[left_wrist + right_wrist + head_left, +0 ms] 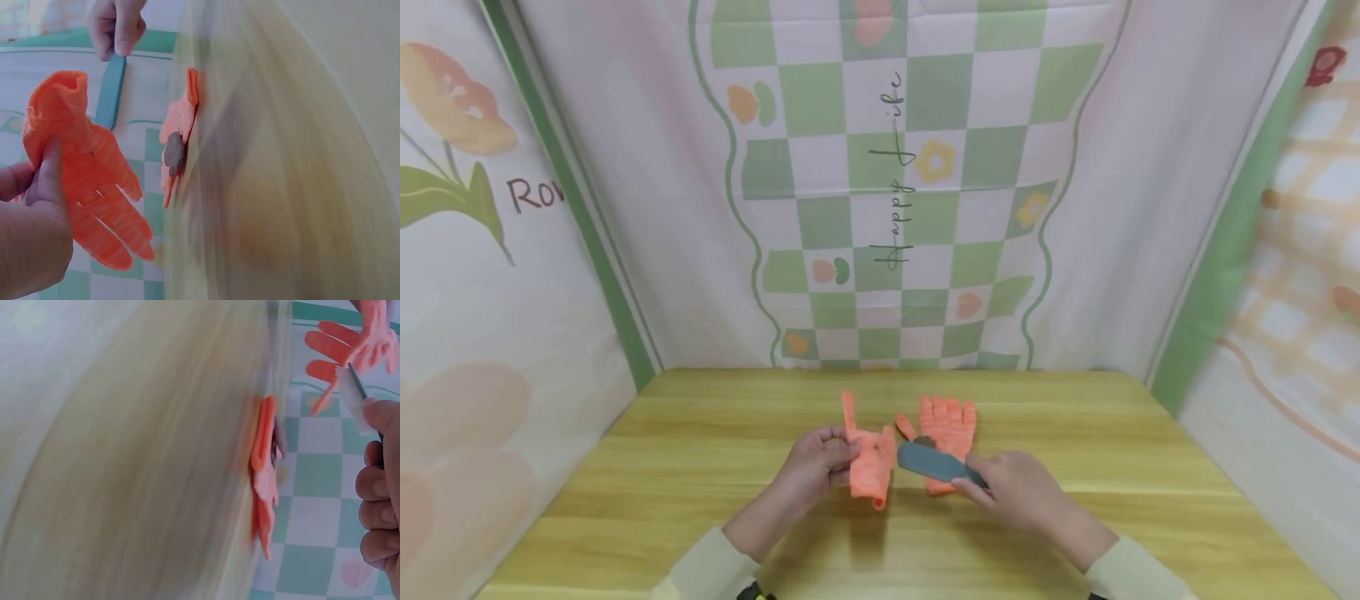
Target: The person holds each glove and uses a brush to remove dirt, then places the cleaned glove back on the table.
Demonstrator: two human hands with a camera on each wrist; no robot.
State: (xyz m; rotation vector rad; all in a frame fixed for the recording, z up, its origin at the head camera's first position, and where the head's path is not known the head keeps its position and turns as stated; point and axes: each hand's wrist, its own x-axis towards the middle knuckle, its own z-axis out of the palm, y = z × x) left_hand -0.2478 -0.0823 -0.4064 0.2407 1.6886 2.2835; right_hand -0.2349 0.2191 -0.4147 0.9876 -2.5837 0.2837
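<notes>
Closest, right hand (1018, 487) wraps tightly round teal brush (932, 464); left hand (816, 462) pinches raised glove (871, 471) above table (700, 500): probably light, limp, best held by its cuff. Beyond, second glove (957, 429) lies flat, grey-brown lump (924, 442) thumb-side.

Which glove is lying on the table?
The orange fabric glove with a brown blob on it; the other orange fabric glove is held up in the left hand.

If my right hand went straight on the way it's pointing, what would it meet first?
Probably the orange glove in your left hand: the blue-green tool your right hand grips points toward it, though depth is uncertain.
</notes>
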